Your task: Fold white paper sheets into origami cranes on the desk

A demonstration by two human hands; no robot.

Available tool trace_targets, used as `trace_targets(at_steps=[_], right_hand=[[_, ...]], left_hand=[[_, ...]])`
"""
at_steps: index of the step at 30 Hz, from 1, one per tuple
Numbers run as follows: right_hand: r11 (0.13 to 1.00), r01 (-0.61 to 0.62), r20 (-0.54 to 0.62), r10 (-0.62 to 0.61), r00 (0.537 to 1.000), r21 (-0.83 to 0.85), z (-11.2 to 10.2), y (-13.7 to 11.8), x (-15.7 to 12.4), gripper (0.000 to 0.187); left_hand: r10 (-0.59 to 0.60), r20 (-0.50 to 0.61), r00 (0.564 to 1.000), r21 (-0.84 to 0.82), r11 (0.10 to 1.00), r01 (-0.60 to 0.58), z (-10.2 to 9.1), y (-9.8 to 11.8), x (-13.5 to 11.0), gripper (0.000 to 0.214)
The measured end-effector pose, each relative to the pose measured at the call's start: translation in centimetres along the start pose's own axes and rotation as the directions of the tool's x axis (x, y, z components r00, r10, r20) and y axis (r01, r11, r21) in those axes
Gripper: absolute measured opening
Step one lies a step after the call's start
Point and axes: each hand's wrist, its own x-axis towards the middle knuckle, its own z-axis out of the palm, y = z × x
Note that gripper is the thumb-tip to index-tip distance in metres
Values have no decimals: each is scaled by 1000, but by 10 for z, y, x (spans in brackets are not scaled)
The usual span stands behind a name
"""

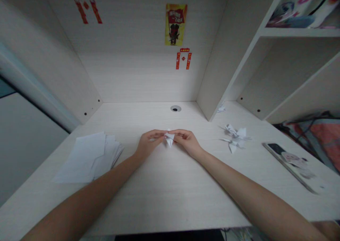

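A small folded piece of white paper [169, 139] is held between both hands over the middle of the pale wooden desk [170, 191]. My left hand [148, 143] pinches its left side with fingers closed. My right hand [187, 140] pinches its right side, fingers curled round the paper. Both forearms reach in from the near edge.
A stack of white paper sheets [90, 157] lies to the left. Folded paper cranes [235, 137] sit to the right, a smaller one [221, 109] near the shelf wall. A phone [290, 164] lies at the right edge. A cable hole [175, 108] is at the back.
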Motion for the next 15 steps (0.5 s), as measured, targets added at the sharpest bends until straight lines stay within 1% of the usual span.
trace_targets(at_steps=[4,11,15], right_hand=[[998,-10,10,10,1000,58,-1,2,0,21],[995,-75,-12,76,997,66,-2,6,1,20],[997,-62,-50,64,997,43,-3,7,2,19]], left_hand=[[-5,-4,1000,14,1000,6,-1,-2,0,27],[-46,-6,999,-22,999,46,-1,0,2,26],[-62,2,998,-34,997,62,-1,-1,3,27]])
